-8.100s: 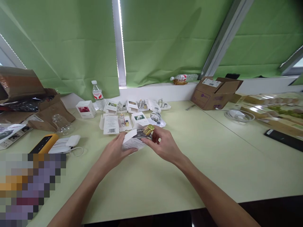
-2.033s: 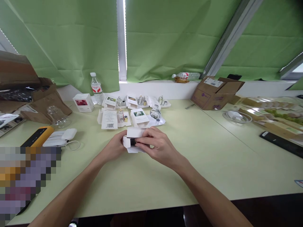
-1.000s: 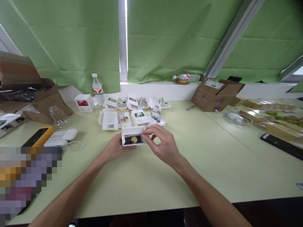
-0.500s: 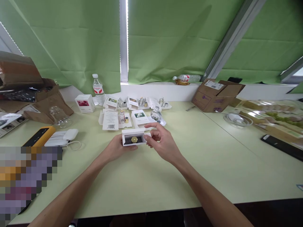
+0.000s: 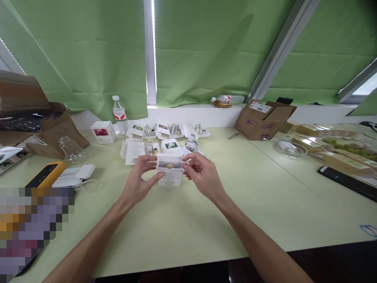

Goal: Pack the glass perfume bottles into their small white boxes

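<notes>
Two bare hands meet over the pale green tabletop [image 5: 182, 228] in the head view, and between them you hold a small white cardboard box [image 5: 170, 175] standing upright with its top flaps open. Your left hand [image 5: 138, 182] grips the box's left side, thumb low on the front face and fingers curled along the upper left edge. Your right hand [image 5: 202, 177] pinches the right-hand flap between thumb and fingertips. Inside the open top a round gold cap [image 5: 169, 166] shows, seated in the box. Whether the box's base touches the table is not clear.

Just behind the box lies a cluster of similar small white cartons and open trays [image 5: 165, 137], some with little glass bottles in them; one flat white carton with a barcode [image 5: 134, 151] sits to the left of the group, and a white box with a red picture [image 5: 103, 131] stands further left. A clear plastic water bottle with a red label [image 5: 119, 118] stands upright near the sill behind them.

To your left rest a yellow and black device [image 5: 47, 175], a white case with a cable [image 5: 76, 177] and a clear glass jar [image 5: 70, 149]. An open brown cardboard box [image 5: 262, 120] sits at the far right of the table, below the green blinds [image 5: 206, 51].
</notes>
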Tool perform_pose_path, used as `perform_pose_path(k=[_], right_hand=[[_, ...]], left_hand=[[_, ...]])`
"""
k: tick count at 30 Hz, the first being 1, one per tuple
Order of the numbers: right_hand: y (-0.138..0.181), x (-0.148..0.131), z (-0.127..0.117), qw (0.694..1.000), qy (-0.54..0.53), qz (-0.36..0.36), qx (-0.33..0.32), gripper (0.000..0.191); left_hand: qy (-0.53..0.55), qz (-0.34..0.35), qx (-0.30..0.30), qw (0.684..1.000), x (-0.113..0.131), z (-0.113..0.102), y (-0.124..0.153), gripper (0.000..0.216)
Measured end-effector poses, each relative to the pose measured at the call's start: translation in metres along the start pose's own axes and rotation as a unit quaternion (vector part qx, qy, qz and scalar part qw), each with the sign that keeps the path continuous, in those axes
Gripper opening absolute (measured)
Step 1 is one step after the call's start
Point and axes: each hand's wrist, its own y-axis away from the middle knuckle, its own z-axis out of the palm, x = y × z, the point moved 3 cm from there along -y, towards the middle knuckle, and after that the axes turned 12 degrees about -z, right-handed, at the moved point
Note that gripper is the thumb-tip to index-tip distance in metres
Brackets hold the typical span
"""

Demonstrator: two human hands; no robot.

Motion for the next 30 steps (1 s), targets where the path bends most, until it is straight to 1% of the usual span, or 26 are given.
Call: perform_pose_path(k=[3,6,8,11,17,20,23,26,30], right_hand=[[0.0,-0.0005,-0.0009,0.999,0.041,-0.028,-0.009,0.016],[0.0,-0.0004,-0.0009,0.998,0.049,-0.038,-0.014,0.019],[-0.0001,-0.0003,-0.0008,0.998,0.05,-0.037,-0.015,0.021],[-0.0001,-0.0001,-0.0003,0.997,0.059,-0.036,-0.023,0.023],[-0.0006,0.0024,-0.0001,0.996,0.074,-0.028,-0.031,0.025],[-0.002,0.0013,-0.0012,0.995,0.086,-0.03,-0.031,0.024],[-0.0035,-0.0003,-0.0027,0.994,0.099,-0.037,-0.034,0.023],[-0.0041,-0.0007,-0.0033,0.993,0.104,-0.043,-0.043,0.023],[-0.0043,-0.0004,-0.0036,0.992,0.109,-0.037,-0.053,0.023]], left_hand=[[-0.052,0.051,-0.009,0.997,0.0042,0.0025,0.0031,0.039],[-0.101,0.076,-0.02,0.992,0.0081,0.0036,0.0049,0.037],[-0.122,0.073,-0.026,0.989,0.0093,0.0039,0.0051,0.034],[-0.108,0.064,-0.032,0.992,0.0096,0.0037,0.0043,0.032],[-0.072,0.028,-0.007,0.997,0.0064,0.0014,0.0013,0.022],[-0.063,0.019,0.003,0.998,0.0057,0.0001,0.0005,0.021],[-0.075,0.022,0.006,0.997,0.0064,-0.0003,0.0005,0.021],[-0.094,0.039,-0.005,0.995,0.0082,0.0002,0.0009,0.018],[-0.1,0.059,-0.006,0.993,0.0102,-0.0003,0.0008,0.017]])
